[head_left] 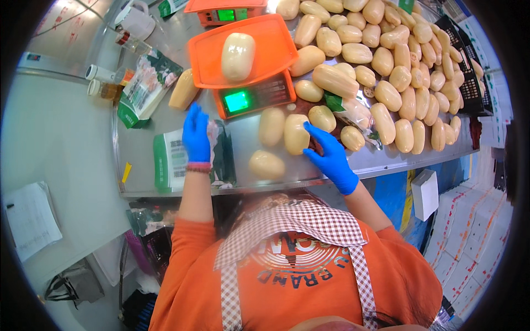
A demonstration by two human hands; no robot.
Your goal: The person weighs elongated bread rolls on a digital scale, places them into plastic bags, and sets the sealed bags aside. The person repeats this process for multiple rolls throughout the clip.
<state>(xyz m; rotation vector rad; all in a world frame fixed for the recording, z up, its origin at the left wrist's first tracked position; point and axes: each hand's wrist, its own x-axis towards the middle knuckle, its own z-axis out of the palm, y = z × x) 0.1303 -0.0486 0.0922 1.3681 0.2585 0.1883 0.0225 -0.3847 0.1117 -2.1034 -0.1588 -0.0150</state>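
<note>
Both hands wear blue gloves. My right hand (329,156) reaches with thumb and fingers apart to the right side of a lotus root segment (296,134); whether it grips it I cannot tell. Two more segments lie beside that one, one to its left (271,127) and one nearer me (266,164). My left hand (196,134) is raised over a printed plastic bag (169,161), with nothing seen in it. Beyond the hands, a segment (238,56) rests on the orange tray (207,62) of a digital scale (254,98) with a lit green display.
Many lotus root segments (383,62) cover the right of the metal table, a filled bag (356,111) among them. A black crate (476,91) stands at the right edge. Left are another bag (143,91), small jars (99,74) and a white jug (135,20). A second scale (225,12) stands behind.
</note>
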